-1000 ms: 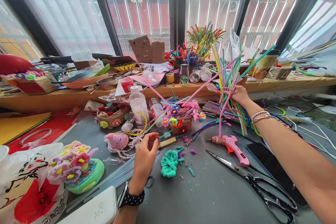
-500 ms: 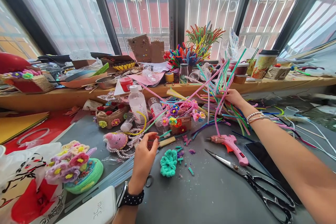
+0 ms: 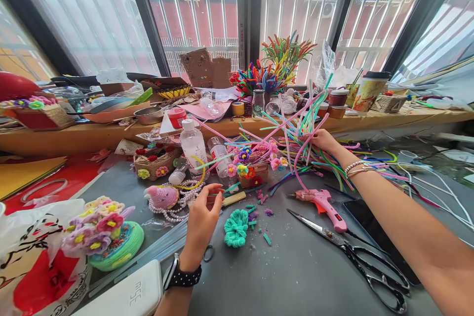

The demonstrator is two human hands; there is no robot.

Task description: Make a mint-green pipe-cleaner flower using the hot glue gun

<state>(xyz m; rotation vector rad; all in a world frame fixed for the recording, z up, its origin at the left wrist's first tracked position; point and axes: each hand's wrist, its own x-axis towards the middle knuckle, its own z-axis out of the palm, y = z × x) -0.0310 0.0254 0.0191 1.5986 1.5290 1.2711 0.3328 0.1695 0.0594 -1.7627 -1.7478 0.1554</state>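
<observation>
Pipe-cleaner bundle [image 3: 309,117]: clasped in right hand [image 3: 323,139], stems fanning up-left from the grip. Left hand [image 3: 202,222] well apart, fingertips pinched, contents unclear.

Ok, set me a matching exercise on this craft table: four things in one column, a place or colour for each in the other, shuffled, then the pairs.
1 glue gun
2 scissors
3 teal flower
4 pipe cleaner bundle

A gripped in the right hand
B pink, lying on the grey table
C just right of the left hand
D black handles, beside the dark phone

Pairs: 1-B, 2-D, 3-C, 4-A.
</observation>
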